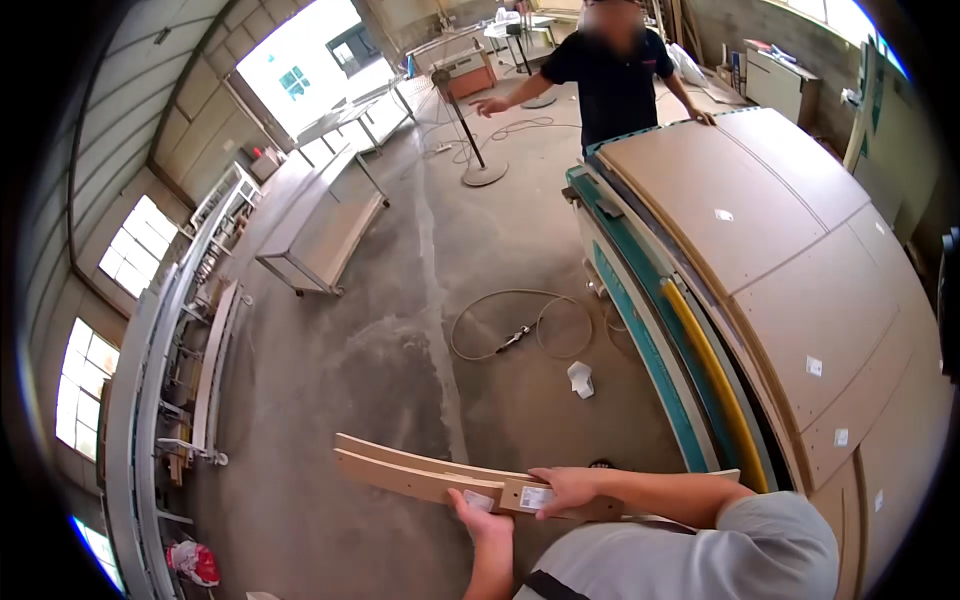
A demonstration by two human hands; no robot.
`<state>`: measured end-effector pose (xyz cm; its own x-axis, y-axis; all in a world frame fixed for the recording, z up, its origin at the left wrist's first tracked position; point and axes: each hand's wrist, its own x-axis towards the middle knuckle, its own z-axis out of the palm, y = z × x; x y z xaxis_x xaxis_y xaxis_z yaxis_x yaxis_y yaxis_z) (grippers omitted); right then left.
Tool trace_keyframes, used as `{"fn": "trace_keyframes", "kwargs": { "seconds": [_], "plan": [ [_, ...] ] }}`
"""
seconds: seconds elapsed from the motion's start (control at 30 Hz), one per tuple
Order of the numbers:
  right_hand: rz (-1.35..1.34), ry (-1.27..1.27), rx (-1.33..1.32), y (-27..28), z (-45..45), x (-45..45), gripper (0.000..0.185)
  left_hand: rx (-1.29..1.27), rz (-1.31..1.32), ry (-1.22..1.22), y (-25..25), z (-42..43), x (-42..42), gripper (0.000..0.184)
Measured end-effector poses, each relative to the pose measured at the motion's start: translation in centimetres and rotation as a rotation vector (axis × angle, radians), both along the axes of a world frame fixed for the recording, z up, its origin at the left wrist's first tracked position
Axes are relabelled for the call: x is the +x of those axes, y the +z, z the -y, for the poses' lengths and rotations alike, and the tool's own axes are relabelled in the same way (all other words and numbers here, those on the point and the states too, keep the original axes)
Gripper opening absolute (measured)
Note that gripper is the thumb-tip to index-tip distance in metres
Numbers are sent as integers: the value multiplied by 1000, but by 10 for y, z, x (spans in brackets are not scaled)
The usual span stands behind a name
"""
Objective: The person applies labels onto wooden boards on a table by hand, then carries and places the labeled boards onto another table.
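Several long, narrow wooden boards (410, 478) lie together across the front of my body, with white labels on their faces. My left hand (482, 516) grips the boards from below, its thumb up against the front face beside a label. Over the top edge, my right hand (568, 488) is closed around a labelled wooden board (515, 492) that overlaps the others. Its fingers reach down the front next to the label (536, 497). My palms' contact with the boards is partly hidden.
Large labelled panels (790, 270) are stacked on the right, with a yellow bar (715, 370) along their side. A person (620, 90) stands behind them, one hand on the stack. A hose (515, 338) and white scrap (580, 379) lie on the floor. A metal cart (325, 235) and roller conveyor (160, 400) stand left.
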<state>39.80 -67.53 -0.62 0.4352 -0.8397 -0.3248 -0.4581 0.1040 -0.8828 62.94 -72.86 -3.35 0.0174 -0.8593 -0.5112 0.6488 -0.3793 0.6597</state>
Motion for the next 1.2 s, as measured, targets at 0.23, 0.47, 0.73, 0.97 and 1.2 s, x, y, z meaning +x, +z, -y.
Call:
{"fn": "trace_keyframes", "kwargs": {
  "seconds": [0.23, 0.47, 0.73, 0.97, 1.2],
  "plan": [
    [-209, 98, 119, 30, 162, 1, 119, 139, -35, 134, 20, 144, -17, 79],
    [-201, 45, 94, -24, 358, 17, 112, 156, -70, 73, -43, 355, 7, 81],
    [-343, -186, -13, 29, 516, 22, 104, 133, -186, -91, -12, 560, -10, 78],
    [-267, -269, -20, 21, 631, -31, 106, 145, -182, -200, 10, 685, -66, 78],
    [-242, -244, -41, 6, 809, -103, 99, 133, -92, -156, 7, 854, -132, 79]
  ]
}}
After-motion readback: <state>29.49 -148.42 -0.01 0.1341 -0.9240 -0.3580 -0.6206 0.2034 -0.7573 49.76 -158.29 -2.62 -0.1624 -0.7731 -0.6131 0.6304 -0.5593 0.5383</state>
